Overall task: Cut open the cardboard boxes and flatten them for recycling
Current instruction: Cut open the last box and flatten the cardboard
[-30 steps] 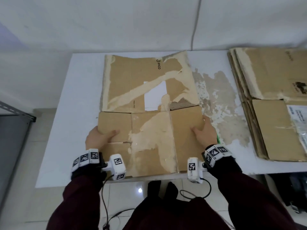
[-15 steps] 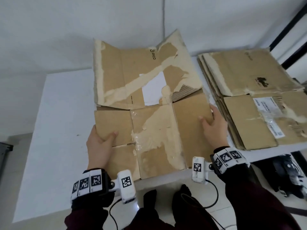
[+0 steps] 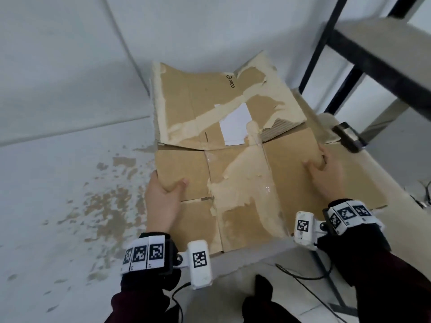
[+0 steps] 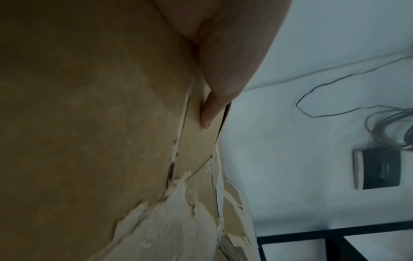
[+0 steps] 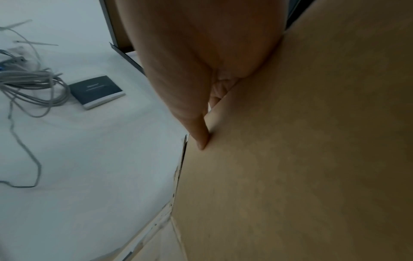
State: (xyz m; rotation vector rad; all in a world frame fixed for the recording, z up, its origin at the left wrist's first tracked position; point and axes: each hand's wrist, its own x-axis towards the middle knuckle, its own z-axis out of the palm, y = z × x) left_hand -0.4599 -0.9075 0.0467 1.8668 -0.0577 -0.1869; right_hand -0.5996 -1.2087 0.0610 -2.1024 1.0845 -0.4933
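Left hand and right hand pinch opposite edges of the flattened, torn brown cardboard box. Best keep it level and set it squarely on the brown cardboard stack at the counter's right end.

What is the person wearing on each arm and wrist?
Both arms wear dark maroon sleeves with black cuffs. Each wrist has a band of white blocks printed with black square codes, plus a white rounded camera unit bearing one code. Thin black cables trail below.

You face a pale wall over a white table flecked brown; a black-framed shelf stands right.
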